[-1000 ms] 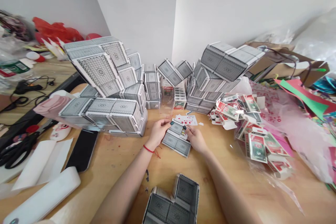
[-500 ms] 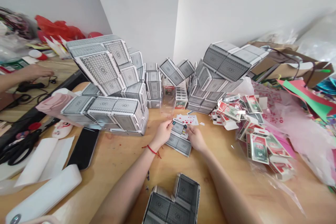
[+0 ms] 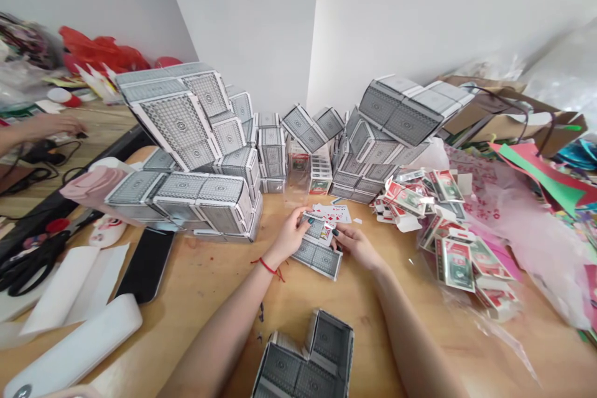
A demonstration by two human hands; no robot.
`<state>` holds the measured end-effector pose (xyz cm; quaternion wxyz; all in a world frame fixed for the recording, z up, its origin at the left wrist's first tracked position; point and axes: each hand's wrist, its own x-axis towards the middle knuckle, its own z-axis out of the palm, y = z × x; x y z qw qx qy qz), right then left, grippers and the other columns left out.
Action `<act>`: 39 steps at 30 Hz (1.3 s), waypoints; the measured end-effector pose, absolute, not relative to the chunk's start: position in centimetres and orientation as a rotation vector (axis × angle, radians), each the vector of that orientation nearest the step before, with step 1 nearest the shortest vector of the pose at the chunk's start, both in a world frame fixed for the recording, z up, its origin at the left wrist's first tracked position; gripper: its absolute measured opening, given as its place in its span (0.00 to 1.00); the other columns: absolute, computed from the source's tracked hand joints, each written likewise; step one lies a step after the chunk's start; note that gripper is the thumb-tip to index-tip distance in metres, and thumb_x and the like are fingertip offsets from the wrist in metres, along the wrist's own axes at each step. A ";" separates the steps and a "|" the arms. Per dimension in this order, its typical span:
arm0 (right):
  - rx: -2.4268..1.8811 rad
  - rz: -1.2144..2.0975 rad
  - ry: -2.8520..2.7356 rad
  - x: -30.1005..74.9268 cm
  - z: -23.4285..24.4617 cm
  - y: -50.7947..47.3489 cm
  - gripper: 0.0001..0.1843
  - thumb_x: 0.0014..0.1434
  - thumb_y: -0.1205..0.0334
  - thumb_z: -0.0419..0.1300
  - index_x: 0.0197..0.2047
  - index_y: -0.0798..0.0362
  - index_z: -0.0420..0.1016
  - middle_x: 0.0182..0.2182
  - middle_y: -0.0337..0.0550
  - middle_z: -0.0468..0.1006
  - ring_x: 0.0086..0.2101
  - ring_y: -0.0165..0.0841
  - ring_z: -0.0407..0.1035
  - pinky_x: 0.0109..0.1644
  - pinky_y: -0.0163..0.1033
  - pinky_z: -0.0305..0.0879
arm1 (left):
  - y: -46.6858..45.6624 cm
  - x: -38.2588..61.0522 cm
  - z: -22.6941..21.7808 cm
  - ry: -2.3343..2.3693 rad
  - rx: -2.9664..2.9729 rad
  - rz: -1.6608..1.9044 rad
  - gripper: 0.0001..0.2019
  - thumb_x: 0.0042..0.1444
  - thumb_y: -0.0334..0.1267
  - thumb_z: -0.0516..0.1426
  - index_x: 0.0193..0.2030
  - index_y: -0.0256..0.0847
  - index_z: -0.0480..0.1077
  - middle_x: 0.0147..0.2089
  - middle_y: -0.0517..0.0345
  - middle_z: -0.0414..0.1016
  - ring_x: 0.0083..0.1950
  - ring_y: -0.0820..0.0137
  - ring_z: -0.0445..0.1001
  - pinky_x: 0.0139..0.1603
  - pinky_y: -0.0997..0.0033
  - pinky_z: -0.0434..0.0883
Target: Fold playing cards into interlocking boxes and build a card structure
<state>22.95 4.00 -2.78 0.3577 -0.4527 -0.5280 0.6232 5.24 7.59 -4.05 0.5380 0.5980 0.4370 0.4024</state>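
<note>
- Here's the left hand (image 3: 290,237), fingertips closed on the left edge of a small grey-backed card pack (image 3: 318,230), a red string bracelet (image 3: 267,266) at the wrist.
- The right hand (image 3: 355,247) comes in close from the other side, fingers at the pack's lower right edge; whether they're actually gripping, I can't tell.
- That pack sits between the hands, right over a flat pair of grey card boxes (image 3: 317,259) on the wooden table (image 3: 205,286).
- Just beyond, touching the pack, lie face-up playing cards (image 3: 332,214) showing red pips.
- Behind them, a clear plastic box (image 3: 297,183) stands beside a small stack of cards (image 3: 320,174).
- Big towers of grey patterned card boxes (image 3: 186,137) rise to the left, with more stacked (image 3: 396,115) on the right.
- Another open grey box stack (image 3: 303,357) sits at the near table edge, below the arms.
- Off to the right, a heap of red-and-green banknote-print packets (image 3: 450,233) spills across pink plastic wrap (image 3: 508,211).
- Over on the left: black-handled scissors (image 3: 28,272), a black phone (image 3: 147,264) and a white tube (image 3: 69,342).
- Far left, a co-worker's hand (image 3: 51,127) works at a separate table.
</note>
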 end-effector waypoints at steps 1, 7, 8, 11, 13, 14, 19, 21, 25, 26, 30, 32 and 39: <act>-1.153 1.604 -1.340 23.2 -2.8 4.0 0.19 0.51 0.46 0.54 0.28 0.55 0.65 0.18 0.36 0.64 0.20 0.25 0.55 0.24 0.32 0.50 | 7.6 5.2 -4.1 1.059 1.426 0.974 0.12 0.52 0.31 0.50 0.44 0.40 0.62 0.44 0.54 0.69 0.43 0.69 0.68 0.44 0.69 0.65; -1.211 1.486 -1.339 22.7 -3.6 4.4 0.19 0.48 0.46 0.57 0.30 0.56 0.69 0.18 0.36 0.66 0.19 0.25 0.56 0.23 0.31 0.51 | 7.6 5.5 -4.3 1.076 1.389 1.018 0.10 0.54 0.40 0.50 0.41 0.39 0.61 0.42 0.54 0.69 0.41 0.69 0.69 0.42 0.69 0.66; -1.219 1.496 -1.345 22.4 -3.7 4.4 0.19 0.48 0.46 0.57 0.29 0.56 0.68 0.18 0.36 0.66 0.19 0.25 0.56 0.22 0.31 0.50 | 7.5 5.5 -4.3 1.065 1.389 1.016 0.10 0.54 0.41 0.50 0.41 0.39 0.61 0.42 0.54 0.69 0.41 0.69 0.69 0.42 0.69 0.66; -1.234 1.504 -1.384 21.7 -3.7 4.5 0.20 0.48 0.45 0.56 0.26 0.56 0.65 0.18 0.36 0.66 0.18 0.25 0.56 0.21 0.31 0.49 | 7.4 5.7 -4.2 1.036 1.403 0.989 0.11 0.54 0.43 0.50 0.41 0.39 0.61 0.40 0.54 0.69 0.40 0.70 0.69 0.40 0.70 0.66; -1.239 1.478 -1.429 21.4 -3.7 4.5 0.21 0.49 0.44 0.55 0.26 0.56 0.65 0.19 0.36 0.65 0.19 0.25 0.56 0.22 0.31 0.50 | 7.4 5.8 -4.1 1.027 1.408 0.967 0.11 0.54 0.43 0.49 0.41 0.39 0.61 0.39 0.55 0.68 0.38 0.70 0.69 0.39 0.71 0.66; -1.243 1.463 -1.446 21.2 -3.7 4.5 0.22 0.49 0.43 0.54 0.26 0.57 0.65 0.18 0.36 0.65 0.19 0.25 0.56 0.22 0.31 0.50 | 7.3 5.8 -4.0 1.025 1.408 0.961 0.11 0.54 0.43 0.49 0.41 0.39 0.61 0.39 0.55 0.68 0.38 0.70 0.69 0.38 0.71 0.66; -1.258 1.415 -1.470 20.7 -3.7 4.8 0.22 0.49 0.43 0.53 0.27 0.57 0.64 0.19 0.35 0.62 0.20 0.25 0.54 0.23 0.31 0.50 | 7.4 5.9 -4.2 1.003 1.378 0.968 0.11 0.54 0.42 0.49 0.41 0.39 0.61 0.39 0.56 0.68 0.39 0.70 0.68 0.42 0.69 0.65; -1.257 1.411 -1.467 20.6 -3.8 4.9 0.22 0.50 0.43 0.53 0.28 0.57 0.64 0.19 0.34 0.61 0.20 0.24 0.54 0.23 0.30 0.49 | 7.4 5.7 -4.2 0.973 1.332 0.979 0.11 0.54 0.42 0.49 0.42 0.39 0.62 0.40 0.55 0.68 0.42 0.69 0.68 0.45 0.68 0.64; -1.246 1.429 -1.448 20.5 -4.0 5.0 0.20 0.51 0.44 0.52 0.30 0.56 0.63 0.20 0.34 0.61 0.20 0.25 0.53 0.23 0.30 0.50 | 7.3 5.0 -3.8 0.865 1.236 0.986 0.15 0.54 0.41 0.50 0.47 0.39 0.63 0.52 0.52 0.64 0.54 0.65 0.61 0.55 0.65 0.57; -1.241 1.436 -1.447 20.6 -4.0 5.1 0.20 0.51 0.44 0.52 0.30 0.56 0.63 0.20 0.34 0.61 0.21 0.25 0.54 0.23 0.31 0.50 | 7.3 4.8 -3.5 0.825 1.213 0.964 0.16 0.53 0.41 0.50 0.49 0.40 0.63 0.55 0.53 0.61 0.56 0.64 0.59 0.57 0.65 0.55; -1.224 1.414 -1.471 20.7 -4.0 5.1 0.19 0.52 0.45 0.52 0.29 0.56 0.62 0.22 0.35 0.62 0.23 0.25 0.55 0.25 0.31 0.52 | 7.0 4.3 -2.4 0.688 1.153 0.827 0.27 0.47 0.37 0.57 0.55 0.42 0.56 0.58 0.52 0.58 0.57 0.61 0.59 0.56 0.62 0.57; -1.228 1.385 -1.490 20.8 -3.9 5.2 0.19 0.52 0.45 0.52 0.28 0.55 0.62 0.22 0.35 0.61 0.23 0.26 0.55 0.26 0.31 0.53 | 6.8 4.4 -2.1 0.695 1.200 0.807 0.32 0.44 0.35 0.59 0.57 0.42 0.53 0.58 0.50 0.58 0.57 0.61 0.59 0.55 0.61 0.58; -1.281 1.401 -1.528 20.9 -3.7 5.2 0.20 0.51 0.44 0.52 0.28 0.56 0.63 0.24 0.36 0.64 0.25 0.27 0.58 0.28 0.32 0.55 | 6.4 4.9 -1.8 0.832 1.404 0.789 0.35 0.42 0.32 0.59 0.58 0.41 0.50 0.56 0.49 0.58 0.54 0.62 0.60 0.54 0.61 0.59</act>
